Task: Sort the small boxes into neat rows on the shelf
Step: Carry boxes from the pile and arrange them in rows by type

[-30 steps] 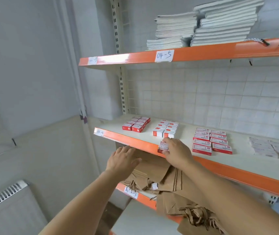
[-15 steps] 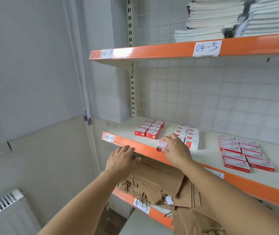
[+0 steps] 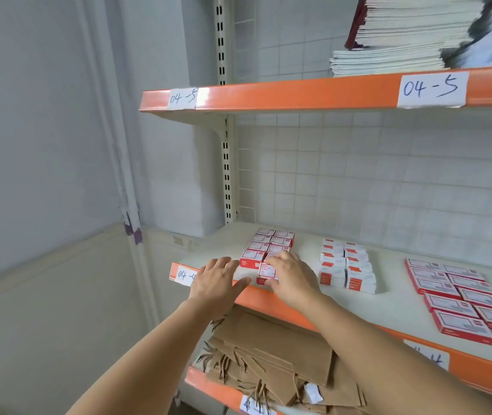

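Head view: our right hand (image 3: 291,277) pinches a light, stiff small box (image 3: 266,270) by its sides; our left hand (image 3: 218,284) lies flat beside.

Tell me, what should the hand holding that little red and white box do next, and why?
Probably slide the box a little further back, flush against the leftmost group of small boxes. The right hand holds it at the shelf's orange front edge, just in front of that group's right column, not yet lined up. The left hand rests open beside it.
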The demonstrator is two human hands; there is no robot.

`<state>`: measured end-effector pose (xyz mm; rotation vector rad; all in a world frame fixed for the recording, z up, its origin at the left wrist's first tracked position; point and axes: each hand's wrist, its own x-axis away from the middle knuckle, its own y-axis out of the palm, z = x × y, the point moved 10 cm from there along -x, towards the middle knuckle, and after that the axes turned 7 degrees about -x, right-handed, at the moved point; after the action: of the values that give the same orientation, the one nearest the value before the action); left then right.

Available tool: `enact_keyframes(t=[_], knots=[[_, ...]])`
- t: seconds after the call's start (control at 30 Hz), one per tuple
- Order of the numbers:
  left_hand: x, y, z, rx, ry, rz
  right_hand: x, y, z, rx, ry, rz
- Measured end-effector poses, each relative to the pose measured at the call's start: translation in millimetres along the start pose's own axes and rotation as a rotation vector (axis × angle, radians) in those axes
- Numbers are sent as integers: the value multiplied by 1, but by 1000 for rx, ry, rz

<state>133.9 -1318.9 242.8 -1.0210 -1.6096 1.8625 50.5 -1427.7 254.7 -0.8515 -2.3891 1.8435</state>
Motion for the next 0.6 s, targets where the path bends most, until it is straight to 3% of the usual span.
enact_keyframes(t=[0.33, 0.6], knots=[[-48, 9, -25, 85, 214, 9, -32, 31, -18, 17, 128, 1], [-52, 16, -15, 147, 266, 39, -45, 37, -21, -26, 159, -2]])
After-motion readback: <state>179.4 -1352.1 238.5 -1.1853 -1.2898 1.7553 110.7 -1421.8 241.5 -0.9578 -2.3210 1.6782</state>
